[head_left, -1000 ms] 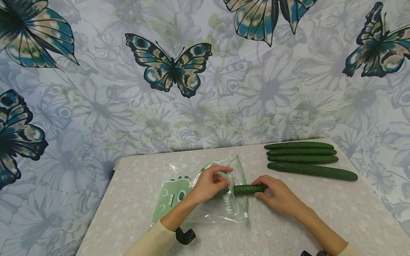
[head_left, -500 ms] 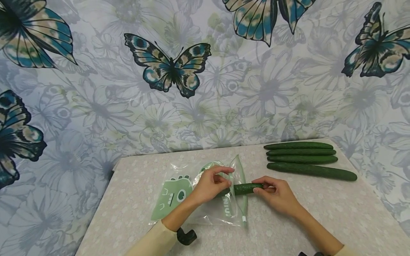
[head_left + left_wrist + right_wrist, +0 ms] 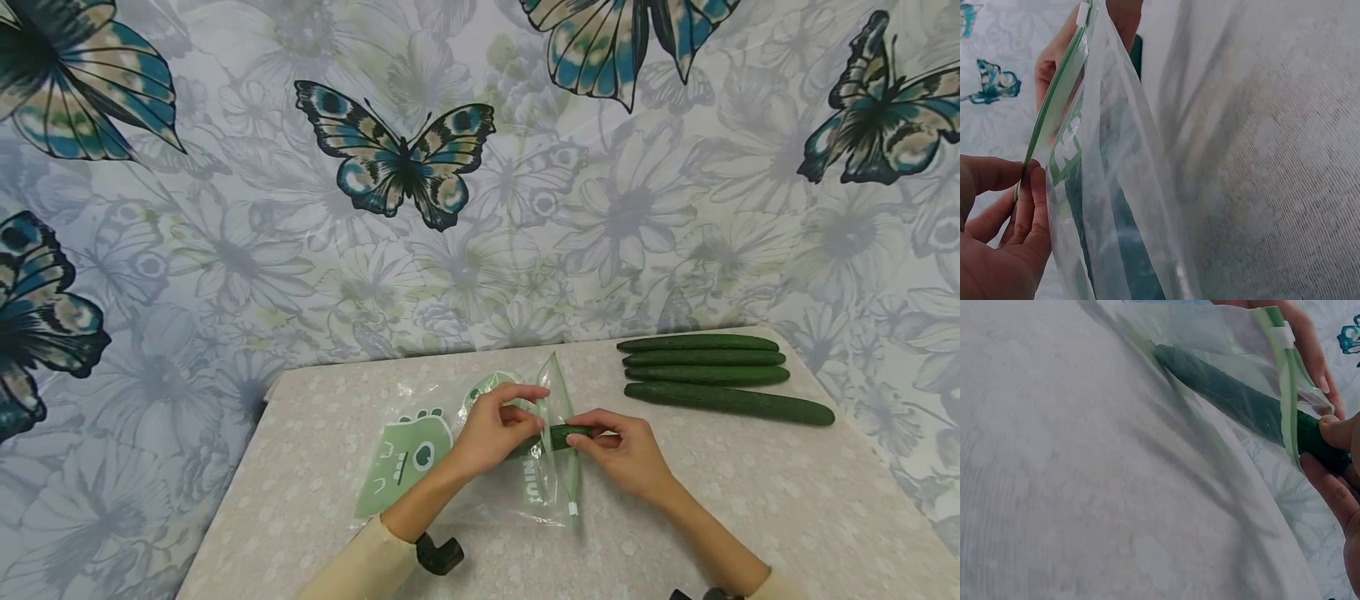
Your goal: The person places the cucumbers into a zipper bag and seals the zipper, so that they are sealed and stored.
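Note:
A clear zip bag (image 3: 408, 468) with green cartoon prints lies on the table, its green-edged mouth to the right. My left hand (image 3: 491, 429) pinches the edge of that mouth between thumb and fingers. In the left wrist view the left fingers (image 3: 1030, 209) grip the green zip strip. My right hand (image 3: 624, 450) holds the outer end of a dark green cucumber (image 3: 564, 435). Most of the cucumber's length is inside the bag, seen through the plastic in the right wrist view. A white zip slider (image 3: 1282, 335) sits at one end of the strip.
Several more cucumbers (image 3: 727, 402) lie side by side at the table's back right. The table (image 3: 300, 467) has a pale patterned cloth. Behind it hangs a butterfly-print backdrop (image 3: 615, 217).
My right hand has moved left, pushing the cucumber deeper into the bag, so less of it shows outside. The left hand stays almost in place at the bag's mouth.

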A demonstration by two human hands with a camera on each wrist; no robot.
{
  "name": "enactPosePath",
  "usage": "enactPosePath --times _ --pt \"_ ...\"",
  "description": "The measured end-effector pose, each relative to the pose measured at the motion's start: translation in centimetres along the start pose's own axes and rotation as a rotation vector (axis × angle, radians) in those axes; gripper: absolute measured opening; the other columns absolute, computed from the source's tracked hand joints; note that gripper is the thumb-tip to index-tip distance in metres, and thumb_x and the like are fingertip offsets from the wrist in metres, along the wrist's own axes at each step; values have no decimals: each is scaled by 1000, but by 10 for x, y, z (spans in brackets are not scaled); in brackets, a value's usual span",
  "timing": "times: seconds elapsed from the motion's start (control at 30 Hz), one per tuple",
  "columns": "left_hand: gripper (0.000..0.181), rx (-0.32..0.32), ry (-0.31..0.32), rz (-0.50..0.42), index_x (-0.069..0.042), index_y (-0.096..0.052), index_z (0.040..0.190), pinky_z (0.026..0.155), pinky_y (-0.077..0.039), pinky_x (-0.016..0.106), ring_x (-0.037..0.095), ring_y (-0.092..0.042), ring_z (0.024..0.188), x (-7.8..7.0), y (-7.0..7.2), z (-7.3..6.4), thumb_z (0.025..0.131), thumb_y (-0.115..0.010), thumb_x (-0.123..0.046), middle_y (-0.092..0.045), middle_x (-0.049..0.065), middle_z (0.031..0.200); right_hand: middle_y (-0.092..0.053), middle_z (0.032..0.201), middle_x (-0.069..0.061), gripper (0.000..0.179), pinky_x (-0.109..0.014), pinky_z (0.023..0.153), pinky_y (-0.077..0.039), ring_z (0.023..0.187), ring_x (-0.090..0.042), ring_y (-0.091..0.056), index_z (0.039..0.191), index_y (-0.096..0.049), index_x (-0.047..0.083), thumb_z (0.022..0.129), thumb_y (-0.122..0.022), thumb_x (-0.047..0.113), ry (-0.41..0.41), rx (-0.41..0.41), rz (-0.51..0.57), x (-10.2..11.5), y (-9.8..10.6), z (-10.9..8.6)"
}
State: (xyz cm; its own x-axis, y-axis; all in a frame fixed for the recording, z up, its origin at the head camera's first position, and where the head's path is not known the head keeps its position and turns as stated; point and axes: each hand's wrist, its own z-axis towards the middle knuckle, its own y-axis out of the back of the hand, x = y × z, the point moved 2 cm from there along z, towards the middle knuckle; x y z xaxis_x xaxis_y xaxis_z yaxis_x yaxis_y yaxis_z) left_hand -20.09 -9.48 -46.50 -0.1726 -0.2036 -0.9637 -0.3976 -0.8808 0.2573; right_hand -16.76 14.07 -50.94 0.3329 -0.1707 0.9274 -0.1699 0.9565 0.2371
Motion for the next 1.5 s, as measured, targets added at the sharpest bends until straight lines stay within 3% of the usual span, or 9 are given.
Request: enactPosePath --times 0.2,0.37,0.5,0.7,0.93,1.13,1.3,1.4,1.5 --pt "39 -21 -27 -29 -20 -74 135 75 -59 19 6 -78 90 -10 -1 -2 99 -77 -7 -65 11 132 -82 108 -13 20 -28 71 -66 87 -25 -84 117 -81 12 97 -82 13 15 8 16 9 -10 5" --pt "38 -31 -29 -39 -20 -75 134 76 -59 19 5 -78 90 -14 -2 -2 98 -77 -7 -66 10 131 -81 99 -13 20 -22 68 -63 80 -10 -78 113 -81 8 93 -82 4 -4 -20 5 12 -19 10" --pt "39 -38 -29 -39 -16 -74 135 77 -59 18 4 -77 90 -13 -2 -1 98 -77 -6 -66 12 131 -80 105 -19 22 -21 73 -65 84 -3 -76 113 -80 1 91 -82 -1 -40 -17 31 7 -26 9" --pt "40 -42 -14 -49 -13 -73 136 78 -61 19 4 -76 89 -4 -2 -2 97 -76 -3 -63 23 134 -79 122 -14 29 -23 89 -64 104 -7 -76 122 -78 6 95 -83 13 -120 129 -5 -12 -22 3" --pt "34 -43 46 -49 -13 -75 132 80 -58 20 6 -77 87 10 0 -4 99 -76 -13 -65 27 133 -82 116 -10 29 -25 93 -63 105 -12 -79 130 -74 9 103 -76 20 -117 323 7 -20 -11 -3" --pt "30 -55 90 -27 -8 -76 122 68 -55 21 7 -72 77 16 0 -5 97 -82 -23 -78 19 106 -81 119 -15 25 -23 94 -63 108 -19 -80 127 -75 4 108 -67 18 -101 351 12 -22 -9 -5" --pt "26 -81 79 66 -7 -76 117 53 -43 20 6 -62 62 17 3 -7 95 -83 -20 -75 13 85 -80 125 -3 30 -28 99 -62 112 -12 -77 132 -75 15 105 -74 27 -65 392 -136 -21 -13 -7" --pt "25 -80 59 102 -9 -76 116 52 -40 19 4 -57 59 16 3 -8 94 -84 -18 -73 11 90 -79 126 5 30 -32 103 -60 116 -10 -74 131 -76 21 103 -76 31 -40 426 -224 -20 -15 -7" --pt "25 -74 40 114 -8 -76 116 54 -42 19 1 -57 61 17 3 -8 94 -84 -18 -71 11 100 -79 124 6 27 -33 104 -58 118 -14 -73 128 -77 20 103 -75 28 -35 450 -245 -19 -16 -6"
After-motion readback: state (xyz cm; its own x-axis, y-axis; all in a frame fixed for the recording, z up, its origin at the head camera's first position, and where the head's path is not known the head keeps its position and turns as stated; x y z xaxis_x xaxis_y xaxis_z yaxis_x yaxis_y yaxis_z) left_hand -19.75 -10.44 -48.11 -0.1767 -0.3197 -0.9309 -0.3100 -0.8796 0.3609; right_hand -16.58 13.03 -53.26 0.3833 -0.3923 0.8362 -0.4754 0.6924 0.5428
